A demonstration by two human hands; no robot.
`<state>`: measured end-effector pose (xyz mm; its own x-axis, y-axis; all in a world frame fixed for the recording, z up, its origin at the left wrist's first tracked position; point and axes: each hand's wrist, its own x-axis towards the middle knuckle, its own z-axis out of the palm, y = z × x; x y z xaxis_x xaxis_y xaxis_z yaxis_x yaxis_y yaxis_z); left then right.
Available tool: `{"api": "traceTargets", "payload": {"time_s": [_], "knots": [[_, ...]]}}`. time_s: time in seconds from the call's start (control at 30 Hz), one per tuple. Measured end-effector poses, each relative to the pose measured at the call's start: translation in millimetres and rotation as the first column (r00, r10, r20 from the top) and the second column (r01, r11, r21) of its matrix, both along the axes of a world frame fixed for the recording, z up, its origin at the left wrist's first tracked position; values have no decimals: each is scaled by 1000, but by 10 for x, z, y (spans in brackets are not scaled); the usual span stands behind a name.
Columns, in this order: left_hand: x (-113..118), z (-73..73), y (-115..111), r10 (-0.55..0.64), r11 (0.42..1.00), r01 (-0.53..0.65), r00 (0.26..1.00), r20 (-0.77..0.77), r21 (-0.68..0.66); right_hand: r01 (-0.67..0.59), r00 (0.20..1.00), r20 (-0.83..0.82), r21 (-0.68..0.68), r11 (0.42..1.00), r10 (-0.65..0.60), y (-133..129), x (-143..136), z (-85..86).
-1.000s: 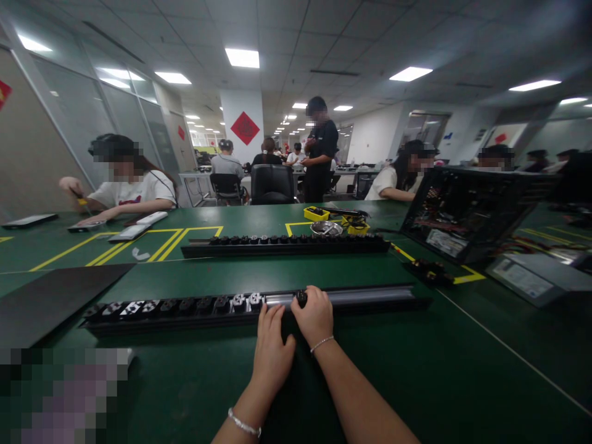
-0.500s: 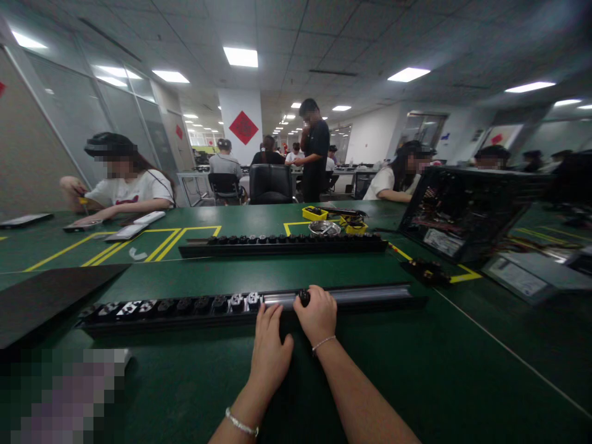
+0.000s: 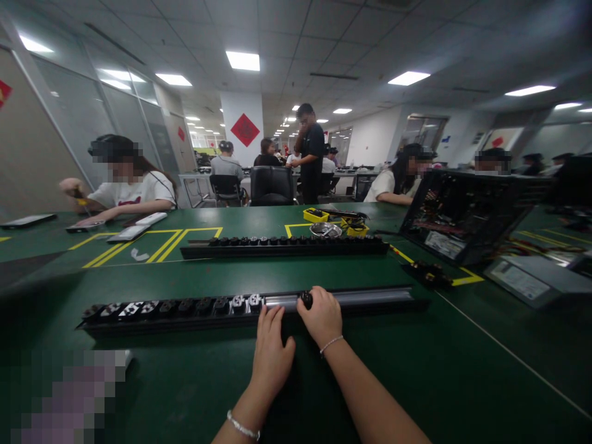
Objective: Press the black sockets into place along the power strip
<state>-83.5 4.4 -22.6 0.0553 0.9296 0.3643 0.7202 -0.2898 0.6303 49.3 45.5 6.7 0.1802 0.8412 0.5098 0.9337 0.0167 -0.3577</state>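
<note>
A long black power strip housing (image 3: 379,301) lies across the table in front of me. Several socket modules (image 3: 185,306), black and a few pale, sit in a row in its left part, and bare grey channel shows to the right. My left hand (image 3: 271,348) rests at the housing's near edge, fingers stretched out just right of the last pale module. In the channel beside it, my right hand (image 3: 324,317) grips a black socket module (image 3: 305,300) between thumb and fingers. The module's underside is hidden.
A second filled power strip (image 3: 284,248) lies farther back. Behind it are a metal bowl (image 3: 326,230) and yellow trays (image 3: 316,214). An open computer case (image 3: 456,216) and a grey metal box (image 3: 527,277) stand right. Co-workers sit across the table.
Both hands hold nearly the same place on the housing, with the right hand shifted very slightly right in view. The dark flat shape at the left takes up much less of the picture.
</note>
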Motion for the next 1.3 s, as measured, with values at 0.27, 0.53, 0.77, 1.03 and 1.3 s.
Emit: {"api": "traceTargets", "payload": {"time_s": [0.27,0.53,0.77,1.03,1.3], "knots": [[-8,14,-28,1,1000,-1,1000,26,-18,-16,1000,-21,29,999,17,22,60,-58],[-1,-12,-9,4,1000,-5,999,50,18,-10,998,-53,67,998,14,12,57,-81],[-6,-15,-12,3,999,-5,998,63,32,-16,998,-63,109,994,23,12,55,-103],[0,14,-23,3,1000,-3,998,59,-11,-31,997,-63,117,993,39,17,70,-108],[-6,4,-22,2,1000,-3,997,73,12,-45,997,-62,118,992,53,24,78,-115]]}}
